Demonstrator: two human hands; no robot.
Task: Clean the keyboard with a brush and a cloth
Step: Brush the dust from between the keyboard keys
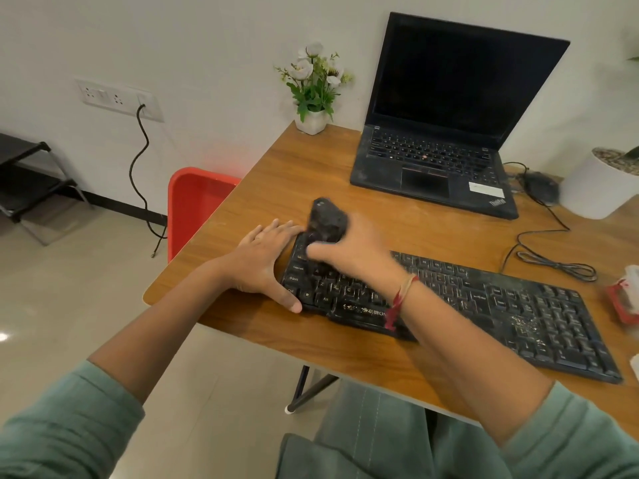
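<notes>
A dusty black keyboard [484, 305] lies slantwise on the wooden table [276, 174]. My left hand [266, 262] lies flat against the keyboard's left end, thumb on the front corner, holding it steady. My right hand [359, 252] is closed around a crumpled black cloth [326, 217] and presses it on the keys at the keyboard's upper left. Pale dust and crumbs show on the keys at the right side. No brush is visible.
An open black laptop [446, 126] stands at the back. A small potted flower [313, 88] sits at the back corner. A black mouse [541, 186] with cable and a white pot [598, 184] are right. A red chair [193, 205] stands left of the table.
</notes>
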